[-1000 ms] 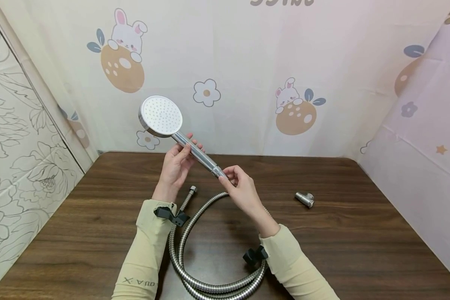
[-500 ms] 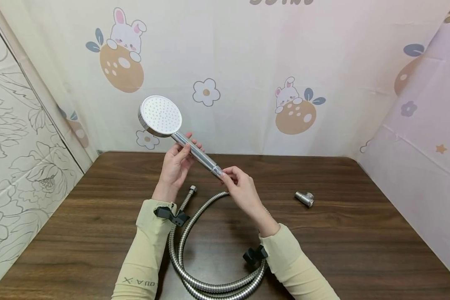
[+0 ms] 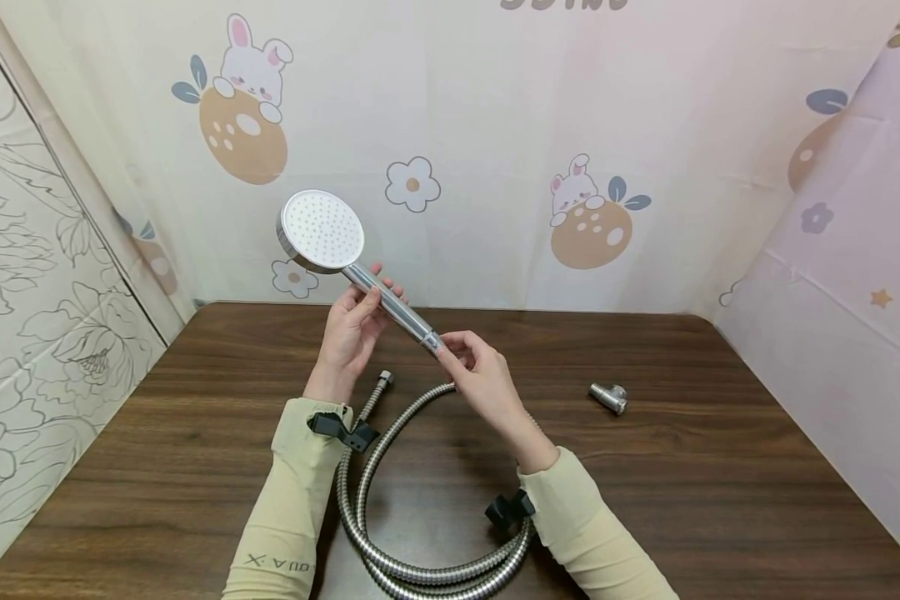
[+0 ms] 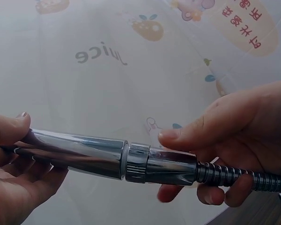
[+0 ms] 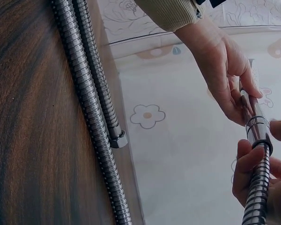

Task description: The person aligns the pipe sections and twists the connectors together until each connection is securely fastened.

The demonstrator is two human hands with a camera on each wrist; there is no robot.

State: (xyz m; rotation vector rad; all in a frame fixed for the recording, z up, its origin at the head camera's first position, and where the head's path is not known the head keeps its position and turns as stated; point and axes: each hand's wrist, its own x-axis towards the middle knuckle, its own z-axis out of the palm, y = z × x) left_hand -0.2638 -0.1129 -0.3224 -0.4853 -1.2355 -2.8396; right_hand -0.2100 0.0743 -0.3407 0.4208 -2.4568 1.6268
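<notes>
A chrome shower head (image 3: pixel 322 232) with a white nozzled face is held tilted above the table, its face toward the upper left. My left hand (image 3: pixel 348 337) grips the middle of its handle (image 4: pixel 79 152), thumb on top and fingers beneath. At the handle's lower end, my right hand (image 3: pixel 487 383) holds the smooth chrome connector (image 4: pixel 171 166) of a metal shower hose (image 4: pixel 225 173) between thumb and fingers. The left wrist view shows the connector's ridged collar right at the handle's rim, with a thin pale line between them. Behind the connector, the hose runs under my right fingers.
On the brown wooden table (image 3: pixel 217 467), the hose lies in loops (image 3: pixel 435 575) below my hands. Its other end, with a hex nut (image 5: pixel 118 139), points toward the back. A small metal T-shaped fitting (image 3: pixel 609 398) lies to the right. Patterned curtains (image 3: pixel 480 100) enclose the table.
My right thumb and fingers have shifted slightly around the connector. The left hand and shower head have stayed in place.
</notes>
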